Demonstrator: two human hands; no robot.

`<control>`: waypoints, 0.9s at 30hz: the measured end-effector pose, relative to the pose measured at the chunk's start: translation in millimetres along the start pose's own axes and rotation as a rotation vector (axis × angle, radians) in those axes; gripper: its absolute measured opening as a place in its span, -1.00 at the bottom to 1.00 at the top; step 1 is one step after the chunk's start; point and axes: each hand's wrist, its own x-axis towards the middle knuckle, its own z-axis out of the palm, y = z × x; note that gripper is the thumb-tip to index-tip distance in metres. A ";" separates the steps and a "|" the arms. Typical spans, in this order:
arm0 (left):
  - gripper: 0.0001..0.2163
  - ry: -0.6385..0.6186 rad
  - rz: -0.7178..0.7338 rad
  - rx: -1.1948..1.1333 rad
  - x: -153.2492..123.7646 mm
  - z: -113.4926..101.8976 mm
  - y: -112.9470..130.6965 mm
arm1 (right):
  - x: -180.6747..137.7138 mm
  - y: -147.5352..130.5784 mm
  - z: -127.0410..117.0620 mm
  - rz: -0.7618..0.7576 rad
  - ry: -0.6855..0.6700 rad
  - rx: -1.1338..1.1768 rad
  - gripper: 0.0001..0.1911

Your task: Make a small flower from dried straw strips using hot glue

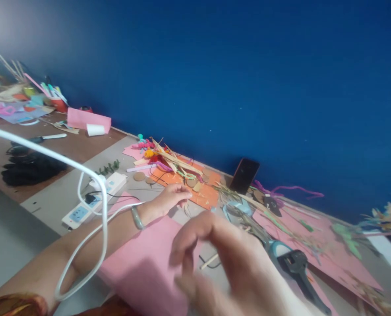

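My left hand [174, 197], with a jade-coloured bangle [137, 218] at the wrist, reaches over the table beside an orange sheet [208, 196]. Its fingertips are pinched together; whatever they hold is too small to make out. Close to the camera is my right hand [231, 254], slightly blurred, its fingers curved and the thumb apart from them, with nothing visible between. Behind its fingers a thin pale stick [208, 260] and a dark thin cord lie on the table. A pink sheet [156, 245] spreads below both hands.
A white cable [105, 228] loops across my left forearm near a power strip [93, 199]. Dried strips [175, 160] lie heaped on the orange sheet. A dark phone [244, 175] leans against the blue wall [248, 87]. At right lies a black-handled tool [297, 267].
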 end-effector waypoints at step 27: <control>-0.82 -0.064 0.229 0.285 -3.7 3.5 -12.4 | 34.9 160.8 -20.3 0.329 0.258 0.023 -0.78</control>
